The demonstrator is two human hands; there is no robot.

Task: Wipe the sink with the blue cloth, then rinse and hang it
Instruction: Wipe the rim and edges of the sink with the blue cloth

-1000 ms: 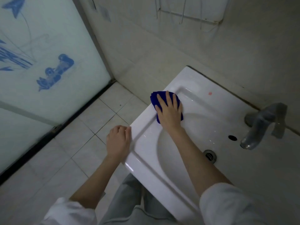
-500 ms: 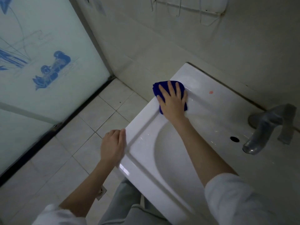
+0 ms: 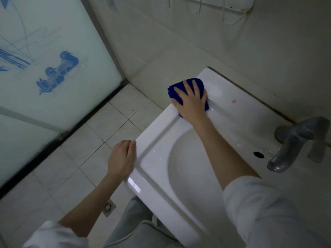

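A white ceramic sink (image 3: 157, 140) fills the lower right of the head view, with a grey tap (image 3: 293, 145) at its far right. The blue cloth (image 3: 174, 89) lies bunched on the sink's far left corner. My right hand (image 3: 192, 101) presses flat on the cloth with fingers spread, covering most of it. My left hand (image 3: 121, 158) rests against the sink's left edge, fingers together, holding nothing else.
A frosted glass door (image 3: 53, 68) with blue drawings stands on the left over a tiled floor (image 3: 71, 167) with a floor drain (image 3: 108, 207). A wire rack (image 3: 211, 6) hangs on the wall above the sink. A small pink spot (image 3: 234, 101) marks the sink's back ledge.
My right hand has pushed the blue cloth from the basin's left rim toward the sink's far left corner. My left hand has stayed on the sink's left edge.
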